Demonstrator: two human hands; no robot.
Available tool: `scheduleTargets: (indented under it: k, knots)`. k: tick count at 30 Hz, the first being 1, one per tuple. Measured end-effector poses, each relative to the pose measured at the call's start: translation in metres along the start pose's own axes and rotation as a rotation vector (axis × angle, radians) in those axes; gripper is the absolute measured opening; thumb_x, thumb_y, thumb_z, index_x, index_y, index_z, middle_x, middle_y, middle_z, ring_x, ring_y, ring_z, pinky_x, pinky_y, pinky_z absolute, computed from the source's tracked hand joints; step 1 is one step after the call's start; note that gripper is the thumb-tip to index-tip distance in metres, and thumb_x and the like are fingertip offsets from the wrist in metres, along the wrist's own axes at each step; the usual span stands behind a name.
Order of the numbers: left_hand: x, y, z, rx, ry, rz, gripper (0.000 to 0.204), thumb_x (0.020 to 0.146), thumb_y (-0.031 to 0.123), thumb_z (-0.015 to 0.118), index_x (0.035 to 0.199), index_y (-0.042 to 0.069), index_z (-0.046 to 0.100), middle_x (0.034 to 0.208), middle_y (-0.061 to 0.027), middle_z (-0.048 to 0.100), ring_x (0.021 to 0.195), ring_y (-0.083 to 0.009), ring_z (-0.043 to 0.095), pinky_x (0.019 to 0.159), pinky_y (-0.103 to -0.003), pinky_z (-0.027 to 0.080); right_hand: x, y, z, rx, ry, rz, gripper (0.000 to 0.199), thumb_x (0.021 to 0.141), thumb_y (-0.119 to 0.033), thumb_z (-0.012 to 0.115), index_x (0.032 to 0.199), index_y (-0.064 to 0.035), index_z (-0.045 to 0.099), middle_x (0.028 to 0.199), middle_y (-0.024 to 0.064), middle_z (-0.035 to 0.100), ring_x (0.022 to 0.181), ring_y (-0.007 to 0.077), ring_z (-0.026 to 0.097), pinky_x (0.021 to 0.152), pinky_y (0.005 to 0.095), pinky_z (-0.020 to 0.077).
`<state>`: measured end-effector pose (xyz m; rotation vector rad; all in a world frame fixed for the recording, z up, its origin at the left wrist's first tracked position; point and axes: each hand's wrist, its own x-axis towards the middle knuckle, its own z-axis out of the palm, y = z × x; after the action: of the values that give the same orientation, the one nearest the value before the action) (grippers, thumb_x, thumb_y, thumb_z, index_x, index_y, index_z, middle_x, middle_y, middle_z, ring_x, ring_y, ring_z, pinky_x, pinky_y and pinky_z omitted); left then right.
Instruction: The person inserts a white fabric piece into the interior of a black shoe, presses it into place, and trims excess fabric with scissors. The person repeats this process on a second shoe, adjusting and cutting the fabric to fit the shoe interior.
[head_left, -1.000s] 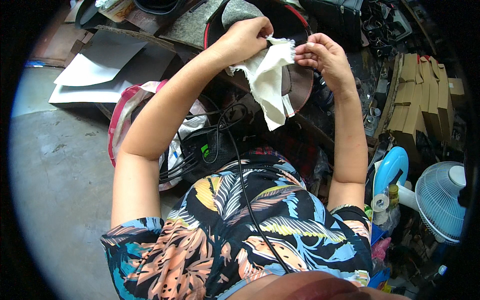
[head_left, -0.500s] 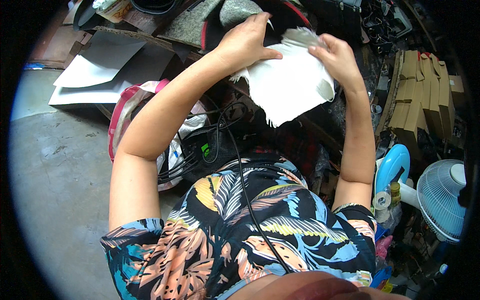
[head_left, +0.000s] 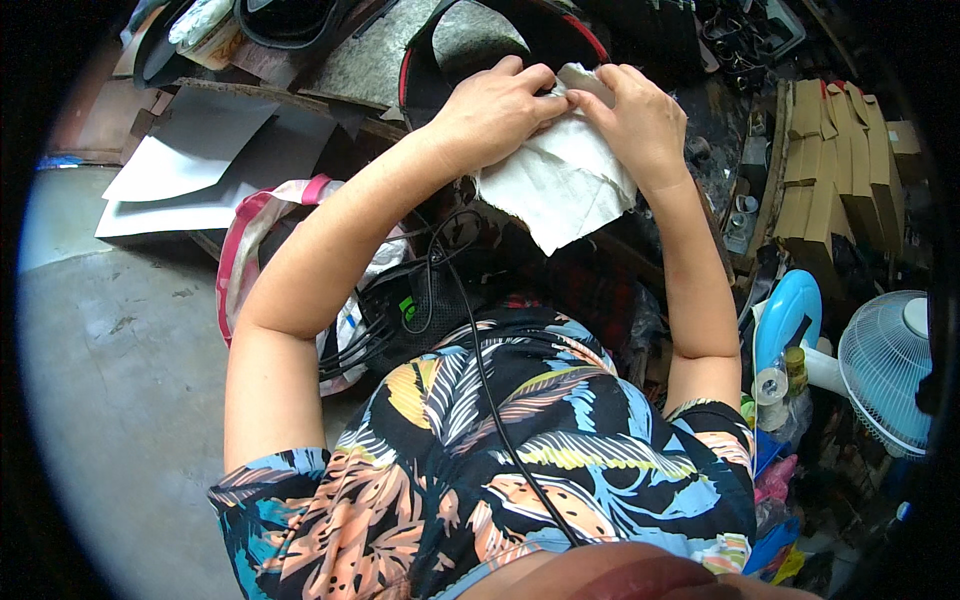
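A white cloth [head_left: 560, 195] with frayed edges hangs from both my hands, its lower corner pointing toward my body. My left hand [head_left: 497, 112] has its fingers bent and closed on the upper left part of the cloth. My right hand [head_left: 640, 125] pinches the top edge, thumb close to the left fingertips. The cloth is bunched between the two hands, and the left fingertips are partly hidden. Just beyond the hands, a curved black band [head_left: 425, 80] with red edging lies on a grey, speckled work surface [head_left: 365, 70].
White sheets [head_left: 180, 160] lie at the left, above a pink-and-white bag [head_left: 236, 265]. Black cables [head_left: 440, 250] hang before my body. Cardboard boxes [head_left: 835, 170] stand at the right, with a white-and-blue fan [head_left: 885, 370] nearer. A tub [head_left: 212, 40] sits at the far left.
My hands have come closer together, the right moving left and the left closing its fingers on the cloth. The cloth, flatter before, is now gathered at the top.
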<state>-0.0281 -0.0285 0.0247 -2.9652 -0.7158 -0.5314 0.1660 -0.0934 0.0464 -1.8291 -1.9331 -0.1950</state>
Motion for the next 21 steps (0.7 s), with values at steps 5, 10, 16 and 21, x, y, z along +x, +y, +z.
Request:
scheduleTargets:
  k: [5, 10, 16, 21]
  knots:
    - [-0.003, 0.002, -0.001, -0.271, 0.001, -0.18, 0.035, 0.091, 0.026, 0.066, 0.126, 0.023, 0.065, 0.119, -0.0047, 0.063, 0.103, -0.0246, 0.059, 0.086, -0.036, 0.053, -0.009, 0.013, 0.009, 0.214, -0.005, 0.231, 0.02, 0.089, -0.029, 0.069, 0.086, -0.0101, 0.069, 0.072, 0.011, 0.071, 0.069, 0.0282, 0.071, 0.062, 0.0387, 0.0531]
    - [-0.004, 0.003, -0.001, -0.242, 0.027, -0.074, 0.034, 0.09, 0.025, 0.068, 0.124, 0.021, 0.067, 0.119, -0.0049, 0.064, 0.103, -0.0253, 0.059, 0.087, -0.037, 0.053, -0.016, 0.013, 0.007, 0.153, 0.05, 0.2, 0.018, 0.086, -0.024, 0.072, 0.092, -0.01, 0.064, 0.08, 0.0078, 0.069, 0.072, 0.0261, 0.07, 0.064, 0.0379, 0.0532]
    - [0.0, 0.004, -0.002, -0.098, -0.038, 0.01, 0.033, 0.095, 0.026, 0.06, 0.128, 0.025, 0.066, 0.124, -0.006, 0.061, 0.104, -0.0256, 0.058, 0.091, -0.037, 0.052, 0.015, 0.024, -0.021, 0.053, 0.194, -0.347, 0.019, 0.085, -0.011, 0.071, 0.103, -0.0155, 0.068, 0.093, -0.0008, 0.065, 0.087, 0.0203, 0.066, 0.072, 0.0351, 0.0556]
    - [-0.003, 0.006, -0.001, -0.06, 0.006, 0.015, 0.034, 0.096, 0.026, 0.058, 0.129, 0.026, 0.066, 0.127, -0.0058, 0.06, 0.104, -0.0256, 0.058, 0.091, -0.037, 0.052, 0.033, 0.042, -0.024, -0.281, -0.016, -0.542, 0.038, 0.074, -0.014, 0.08, 0.112, -0.02, 0.074, 0.115, -0.0002, 0.066, 0.105, 0.019, 0.064, 0.09, 0.0312, 0.0566]
